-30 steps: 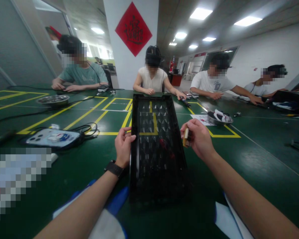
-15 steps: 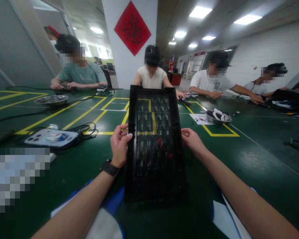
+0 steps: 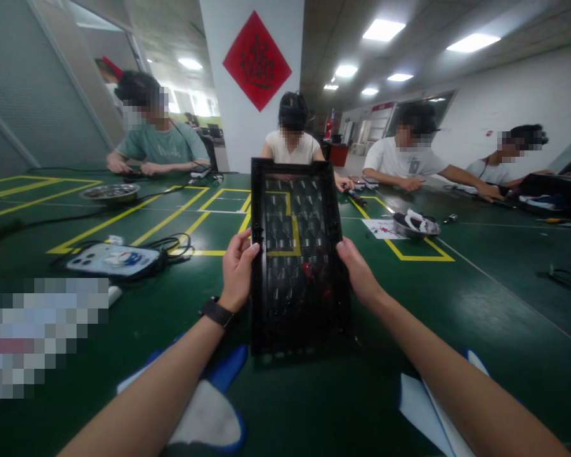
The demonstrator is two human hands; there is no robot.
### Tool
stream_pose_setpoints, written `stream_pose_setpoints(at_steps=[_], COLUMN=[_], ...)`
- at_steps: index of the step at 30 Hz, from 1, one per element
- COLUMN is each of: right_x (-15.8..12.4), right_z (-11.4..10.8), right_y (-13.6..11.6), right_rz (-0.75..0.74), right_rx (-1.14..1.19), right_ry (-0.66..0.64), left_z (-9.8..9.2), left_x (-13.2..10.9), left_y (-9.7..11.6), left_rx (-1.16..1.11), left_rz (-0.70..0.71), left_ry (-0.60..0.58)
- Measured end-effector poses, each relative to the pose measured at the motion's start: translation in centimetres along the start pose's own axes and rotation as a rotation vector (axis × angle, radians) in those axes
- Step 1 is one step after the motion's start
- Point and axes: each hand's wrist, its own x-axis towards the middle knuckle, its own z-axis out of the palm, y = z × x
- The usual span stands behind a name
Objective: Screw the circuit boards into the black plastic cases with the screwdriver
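A long black see-through plastic tray (image 3: pixel 295 254) with a grid of moulded pockets is tilted up off the green table (image 3: pixel 457 304), its far end raised toward the person opposite. My left hand (image 3: pixel 238 270) grips its left edge, thumb over the rim, a black watch on the wrist. My right hand (image 3: pixel 359 270) holds its right edge. Small red pieces (image 3: pixel 314 274) show through the tray near its middle.
A phone in a printed case (image 3: pixel 117 260) with a coiled cable lies to the left. Metal dishes sit at the far left (image 3: pixel 109 192) and at the right (image 3: pixel 415 223). Several people work along the far side. White and blue cloths (image 3: pixel 209 412) lie near me.
My right hand let go of a small tan object and took the tray's right edge. Both hands lifted the tray's far end, so it stands steeper and nearer to me.
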Motion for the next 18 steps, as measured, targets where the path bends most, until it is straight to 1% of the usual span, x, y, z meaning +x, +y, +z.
stream_pose_setpoints(at_steps=[1,2,5,7,9,12,18], right_x=[-0.3,-0.5,-0.7,-0.7,-0.5,-0.3,-0.2], right_z=[0.4,0.7,1.0,1.1,1.1,1.3,1.8], right_y=[-0.4,-0.7,-1.1,-0.9,-0.5,-0.1,0.0], right_rz=[-0.011,-0.030,-0.114,-0.157,-0.154,-0.146,-0.148], right_rx=[0.033,0.042,0.001,-0.014,0.011,0.061,0.085], right_ry=[-0.005,0.018,0.160,0.223,0.230,0.200,0.199], left_z=[0.1,0.1,0.3,0.4,0.5,0.4,0.2], left_x=[0.1,0.1,0.3,0.3,0.4,0.5,0.5], left_y=[0.2,0.3,0.9,1.1,1.0,0.8,1.0], left_rx=[0.005,0.010,0.039,0.058,0.066,0.061,0.068], left_rz=[0.011,0.026,0.083,0.100,0.085,0.064,0.079], left_ry=[0.004,0.005,-0.019,-0.032,-0.027,-0.034,-0.029])
